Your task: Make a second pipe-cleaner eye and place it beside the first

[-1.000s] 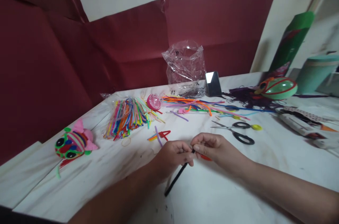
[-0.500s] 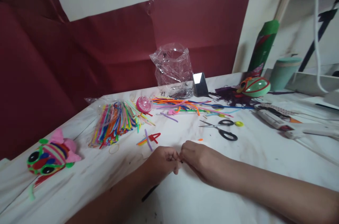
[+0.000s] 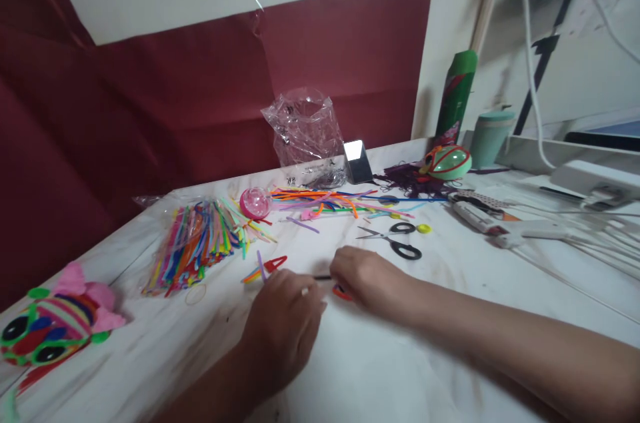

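Observation:
My left hand (image 3: 285, 319) is curled closed on the white table (image 3: 450, 343), gripping one end of a thin black pipe cleaner (image 3: 323, 277). My right hand (image 3: 363, 279) is closed on the pipe cleaner's other end, a short black stretch showing between the two hands. A small red piece (image 3: 343, 293) peeks out under my right hand. Just beyond the hands lie a red and purple bent piece (image 3: 267, 266) and black-handled scissors (image 3: 395, 241).
A bag of coloured pipe cleaners (image 3: 193, 246) lies at left, loose ones (image 3: 340, 201) farther back by a pink ball (image 3: 255, 203). A striped toy (image 3: 47, 326) sits at the left edge. A clear plastic bag (image 3: 303, 129), green ball (image 3: 447, 163) and glue gun (image 3: 505, 228) stand behind.
The camera has swung right. My hands drew apart a little and moved left; the black pipe cleaner, earlier trailing down below my left hand, now spans between both hands.

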`<state>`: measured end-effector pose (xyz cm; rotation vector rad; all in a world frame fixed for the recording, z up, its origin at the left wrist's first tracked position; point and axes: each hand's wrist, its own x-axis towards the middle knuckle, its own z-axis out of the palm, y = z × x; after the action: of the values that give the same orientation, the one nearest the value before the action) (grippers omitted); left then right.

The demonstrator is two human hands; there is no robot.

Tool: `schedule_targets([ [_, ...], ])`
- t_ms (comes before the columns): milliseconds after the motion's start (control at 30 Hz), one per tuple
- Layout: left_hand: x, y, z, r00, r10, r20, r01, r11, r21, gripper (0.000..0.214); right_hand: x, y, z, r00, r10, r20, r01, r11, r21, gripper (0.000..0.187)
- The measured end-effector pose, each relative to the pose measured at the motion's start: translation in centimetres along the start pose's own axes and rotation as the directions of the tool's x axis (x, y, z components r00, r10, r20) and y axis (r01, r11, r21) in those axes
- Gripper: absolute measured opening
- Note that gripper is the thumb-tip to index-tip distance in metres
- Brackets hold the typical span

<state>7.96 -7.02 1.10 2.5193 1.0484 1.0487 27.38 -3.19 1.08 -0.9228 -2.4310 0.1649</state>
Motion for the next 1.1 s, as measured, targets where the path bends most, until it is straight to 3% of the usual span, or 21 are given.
schedule_targets([
  [33,-0.2,0.5,-0.2,0.998,0.067,0.010,-0.067,0.998,-0.015,0.021,0.2,0.3,-0.1,0.995,0.087,-0.053,-0.084,0.995,0.045,0.013],
  [67,-0.4,0.8,-0.2,0.998,0.046,0.033,-0.045,0.998,-0.039,0.021,0.4,0.5,-0.2,0.985,0.146,-0.090,-0.140,0.988,0.072,0.014],
  [133,-0.3,1.2,0.3,0.982,-0.160,0.097,0.172,0.975,-0.140,0.012,0.5,0.2,-0.4,0.974,0.196,-0.116,-0.183,0.977,0.111,0.014],
  [200,0.2,0.8,1.2,0.868,-0.451,0.210,0.494,0.828,-0.264,0.015,0.3,-0.4,-0.4,0.979,0.176,-0.104,-0.160,0.976,0.146,0.012],
  [233,0.5,0.4,1.7,0.813,-0.529,0.245,0.583,0.743,-0.330,0.017,0.1,-0.8,-0.3,0.987,0.135,-0.090,-0.121,0.982,0.147,0.012],
  [267,0.8,-0.1,2.1,0.784,-0.570,0.245,0.618,0.681,-0.393,0.019,-0.1,-1.0,-0.2,0.995,0.077,-0.070,-0.066,0.988,0.137,0.013],
  [367,1.2,-1.2,2.6,0.775,-0.603,0.188,0.599,0.606,-0.524,0.019,-0.5,-1.3,0.3,0.996,-0.090,-0.004,0.090,0.990,0.107,0.018],
  [400,1.3,-1.5,2.7,0.774,-0.609,0.176,0.588,0.587,-0.556,0.019,-0.6,-1.2,0.4,0.995,-0.097,-0.004,0.096,0.985,0.141,0.019],
  [467,1.2,-1.7,2.7,0.764,-0.625,0.159,0.551,0.504,-0.665,0.021,-0.5,-1.0,0.7,1.000,0.016,-0.016,-0.010,0.948,0.317,0.018],
  [533,1.2,-1.7,2.7,0.752,-0.644,0.140,0.454,0.353,-0.818,0.023,-0.2,-0.9,1.1,0.976,0.214,0.029,-0.189,0.785,0.590,0.013],
  [600,1.3,-1.6,2.8,0.753,-0.643,0.137,0.347,0.213,-0.913,0.024,0.2,-1.0,1.5,0.936,0.327,0.127,-0.291,0.522,0.802,0.016],
  [667,1.4,-1.5,2.8,0.763,-0.627,0.159,0.305,0.132,-0.943,0.024,0.5,-1.3,1.9,0.926,0.339,0.167,-0.277,0.305,0.911,0.022],
  [733,1.5,-1.4,2.8,0.770,-0.611,0.185,0.302,0.094,-0.949,0.023,0.6,-1.5,2.3,0.927,0.337,0.163,-0.240,0.201,0.950,0.025],
  [867,1.4,-1.1,2.7,0.772,-0.603,0.200,0.311,0.085,-0.947,0.021,0.5,-1.7,2.6,0.923,0.355,0.148,-0.216,0.161,0.963,0.026],
  [1100,1.4,-1.2,3.0,0.750,-0.629,0.206,0.384,0.160,-0.909,0.019,0.3,-1.8,2.3,0.901,0.407,0.149,-0.262,0.238,0.935,0.031],
])
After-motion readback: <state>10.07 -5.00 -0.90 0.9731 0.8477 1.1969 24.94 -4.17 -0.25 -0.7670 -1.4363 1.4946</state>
